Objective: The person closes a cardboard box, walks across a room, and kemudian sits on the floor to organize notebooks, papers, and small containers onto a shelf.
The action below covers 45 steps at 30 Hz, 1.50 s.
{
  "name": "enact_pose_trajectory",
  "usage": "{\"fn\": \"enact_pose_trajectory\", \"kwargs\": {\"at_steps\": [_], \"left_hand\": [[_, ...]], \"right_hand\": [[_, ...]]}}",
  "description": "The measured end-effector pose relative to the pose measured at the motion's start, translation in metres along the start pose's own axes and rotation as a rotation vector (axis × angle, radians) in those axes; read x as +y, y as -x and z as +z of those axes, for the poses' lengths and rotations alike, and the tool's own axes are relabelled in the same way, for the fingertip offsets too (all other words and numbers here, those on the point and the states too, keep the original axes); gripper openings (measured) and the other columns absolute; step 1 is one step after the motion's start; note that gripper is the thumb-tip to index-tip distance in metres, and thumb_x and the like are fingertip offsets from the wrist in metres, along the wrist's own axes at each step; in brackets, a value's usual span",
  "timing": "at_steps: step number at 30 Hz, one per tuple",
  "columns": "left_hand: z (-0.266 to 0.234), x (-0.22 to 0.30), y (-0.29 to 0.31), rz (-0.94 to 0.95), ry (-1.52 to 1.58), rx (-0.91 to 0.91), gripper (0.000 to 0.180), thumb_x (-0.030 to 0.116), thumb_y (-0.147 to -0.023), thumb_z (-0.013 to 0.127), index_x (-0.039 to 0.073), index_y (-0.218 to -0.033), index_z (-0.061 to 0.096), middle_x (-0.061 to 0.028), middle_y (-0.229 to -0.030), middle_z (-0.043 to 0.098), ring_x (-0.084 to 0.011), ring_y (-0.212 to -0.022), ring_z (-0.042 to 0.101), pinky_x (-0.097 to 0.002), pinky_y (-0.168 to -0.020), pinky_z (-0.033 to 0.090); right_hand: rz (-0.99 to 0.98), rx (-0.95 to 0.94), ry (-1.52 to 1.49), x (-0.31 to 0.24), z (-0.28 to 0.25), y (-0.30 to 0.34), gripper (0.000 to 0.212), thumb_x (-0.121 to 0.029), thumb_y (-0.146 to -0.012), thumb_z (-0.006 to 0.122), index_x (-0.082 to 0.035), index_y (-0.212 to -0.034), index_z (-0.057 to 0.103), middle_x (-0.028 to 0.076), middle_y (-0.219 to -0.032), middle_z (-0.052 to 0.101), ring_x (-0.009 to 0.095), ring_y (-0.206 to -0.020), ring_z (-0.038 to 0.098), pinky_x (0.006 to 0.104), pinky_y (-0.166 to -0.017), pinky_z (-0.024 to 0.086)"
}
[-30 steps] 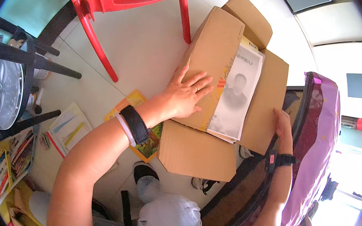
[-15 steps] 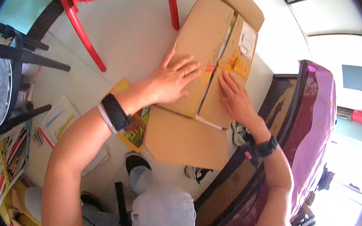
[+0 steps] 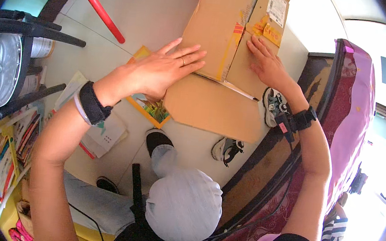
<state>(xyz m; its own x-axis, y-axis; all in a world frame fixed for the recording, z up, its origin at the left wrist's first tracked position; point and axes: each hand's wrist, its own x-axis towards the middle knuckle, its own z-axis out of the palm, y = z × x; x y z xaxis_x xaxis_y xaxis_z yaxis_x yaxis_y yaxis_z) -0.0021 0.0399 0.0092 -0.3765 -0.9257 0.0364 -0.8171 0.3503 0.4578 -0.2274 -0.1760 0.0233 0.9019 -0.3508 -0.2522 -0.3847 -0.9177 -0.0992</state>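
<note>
A brown cardboard box (image 3: 217, 36) lies on the floor ahead of me, its two long top flaps folded inward with a narrow seam between them. Torn yellow tape (image 3: 264, 30) and a white label (image 3: 277, 8) are on the right flap. My left hand (image 3: 168, 68), fingers spread and wearing a ring, is at the box's near left corner; whether its fingers press on the cardboard is hard to tell. Resting on the right flap is my right hand (image 3: 270, 67), fingers stretched out. Toward me, a near end flap (image 3: 213, 107) sticks out from the box.
Sandals (image 3: 227, 151) lie by the near flap. A worn bench-like piece with purple covering (image 3: 344, 113) runs along the right. To the left are a red chair leg (image 3: 101, 9), papers (image 3: 104, 134), a yellow-edged picture book (image 3: 154, 111) and a rack of books (image 3: 16, 144).
The view has shifted, so the box sits higher in it. My left hand has slid off the left flap toward the near left corner. My right hand stays on the right flap.
</note>
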Motion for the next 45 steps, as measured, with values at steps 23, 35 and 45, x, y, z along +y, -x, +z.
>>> {"fn": "enact_pose_trajectory", "kwargs": {"at_steps": [23, 35, 45], "left_hand": [[0.032, -0.018, -0.059, -0.635, 0.470, 0.523, 0.073, 0.012, -0.060, 0.069, 0.013, -0.125, 0.036, -0.0131, -0.136, 0.019, -0.0297, -0.125, 0.020, -0.0393, -0.101, 0.021], [0.033, 0.013, -0.089, -0.240, -0.181, 0.358, 0.057, 0.033, -0.079, 0.049, 0.011, -0.128, 0.031, -0.0068, -0.136, 0.025, -0.0188, -0.128, 0.016, -0.0450, -0.103, 0.007], [0.025, 0.004, -0.111, -0.162, -0.198, 0.114, 0.061, 0.043, -0.082, 0.041, 0.008, -0.129, 0.028, -0.0101, -0.137, 0.022, -0.0201, -0.129, 0.012, -0.0438, -0.103, 0.005]], "right_hand": [[-0.037, 0.120, -0.385, 0.013, 0.006, -0.001, 0.045, -0.025, -0.079, 0.053, -0.008, -0.120, 0.043, 0.008, -0.133, 0.031, 0.026, -0.127, 0.016, 0.0384, -0.103, 0.012], [-0.104, 0.135, -0.441, 0.019, 0.000, -0.016, 0.040, -0.020, -0.079, 0.055, -0.004, -0.116, 0.046, 0.010, -0.125, 0.041, 0.026, -0.121, 0.029, 0.0366, -0.100, 0.021], [0.630, 0.554, -1.058, 0.165, -0.049, -0.128, 0.063, -0.028, -0.078, 0.054, 0.007, -0.124, 0.030, 0.018, -0.119, 0.042, 0.026, -0.108, 0.043, 0.0356, -0.088, 0.037]]}}
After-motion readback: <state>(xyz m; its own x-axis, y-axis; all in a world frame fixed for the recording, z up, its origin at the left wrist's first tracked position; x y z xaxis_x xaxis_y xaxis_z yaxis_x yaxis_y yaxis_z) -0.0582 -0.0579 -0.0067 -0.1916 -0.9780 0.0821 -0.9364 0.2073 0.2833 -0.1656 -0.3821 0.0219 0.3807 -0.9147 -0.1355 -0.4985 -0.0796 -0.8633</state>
